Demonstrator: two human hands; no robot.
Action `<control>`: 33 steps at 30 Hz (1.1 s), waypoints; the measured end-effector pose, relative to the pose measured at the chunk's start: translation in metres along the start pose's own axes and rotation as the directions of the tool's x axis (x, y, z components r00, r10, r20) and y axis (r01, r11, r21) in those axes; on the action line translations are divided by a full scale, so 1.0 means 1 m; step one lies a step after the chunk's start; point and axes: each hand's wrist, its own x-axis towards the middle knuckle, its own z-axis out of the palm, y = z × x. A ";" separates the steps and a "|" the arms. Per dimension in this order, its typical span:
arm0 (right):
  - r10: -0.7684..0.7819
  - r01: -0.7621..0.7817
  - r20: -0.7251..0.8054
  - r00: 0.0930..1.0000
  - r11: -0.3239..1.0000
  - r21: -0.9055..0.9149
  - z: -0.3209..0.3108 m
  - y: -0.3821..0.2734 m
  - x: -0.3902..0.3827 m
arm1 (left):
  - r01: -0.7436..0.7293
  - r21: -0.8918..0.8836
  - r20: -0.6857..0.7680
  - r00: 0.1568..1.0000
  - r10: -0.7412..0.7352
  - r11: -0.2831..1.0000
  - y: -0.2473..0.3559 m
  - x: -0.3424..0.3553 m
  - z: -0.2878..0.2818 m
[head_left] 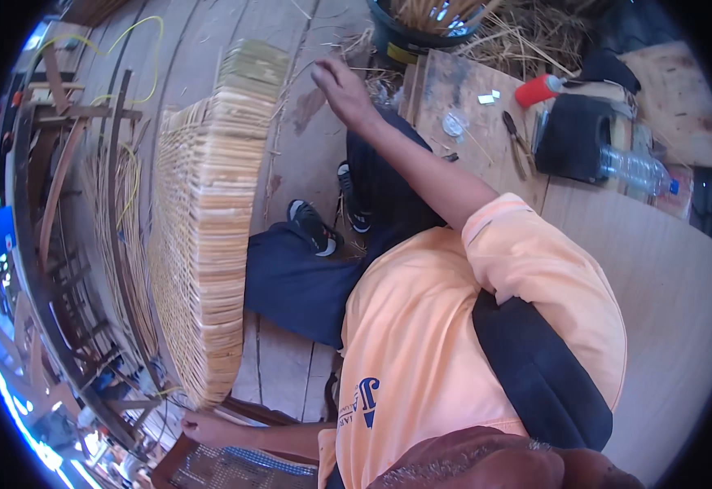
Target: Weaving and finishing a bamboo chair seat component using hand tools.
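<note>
A woven panel of pale cane or rattan (pixel 221 228) stands on edge beside my legs, its greenish end at the top. My right hand (pixel 336 85) is raised just right of that end, fingers curled together; whether it holds a thin strand is too small to tell. My left hand (pixel 197 422) is at the panel's lower end, fingers pinched, what is between them unclear. A brown cane-mesh piece with a wooden frame (pixel 226 464) lies beneath my left forearm.
Wooden frames and loose strands (pixel 116 244) lie along the left. A dark tub of cane (pixel 417 37) and straw stand at the back. On boards at right are pliers (pixel 519 147), a red cylinder (pixel 535 90), a black cloth item (pixel 568 138) and a plastic bottle (pixel 637 171).
</note>
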 end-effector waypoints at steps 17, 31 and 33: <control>0.582 -0.594 0.216 0.784 0.804 -0.014 -0.111 -0.001 -0.082 | -0.432 -0.058 0.476 0.780 0.405 0.900 0.136 -0.019 0.029; 0.355 -0.304 0.234 0.905 0.925 -0.227 -0.019 0.162 0.166 | -0.366 0.128 0.569 0.789 0.234 0.922 0.191 -0.039 0.065; 0.387 -0.335 0.179 0.904 0.904 -0.264 -0.006 0.234 0.226 | -0.302 0.204 0.564 0.814 0.140 0.931 0.191 -0.036 0.069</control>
